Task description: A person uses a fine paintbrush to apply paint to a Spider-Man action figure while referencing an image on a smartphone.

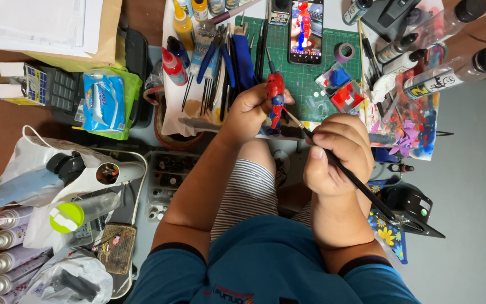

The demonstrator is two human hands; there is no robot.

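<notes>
My left hand [251, 110] grips a small red and blue figurine [275, 101], holding it upright over the edge of a green cutting mat [310, 79]. My right hand [336, 155] holds a thin black paintbrush [361, 186] like a pen. The brush tip [288, 114] touches the figurine's right side at about waist height. Both forearms reach forward from my blue sleeves, above my knees in striped shorts.
A phone [305, 31] showing a similar figure lies on the mat. Paint bottles [175, 65], pliers and brushes [215, 62] crowd the left of the mat. Clear bottles [451, 73] and a paint-smeared palette sheet [412, 124] sit right. Spray cans [7, 253] and bags lie at left.
</notes>
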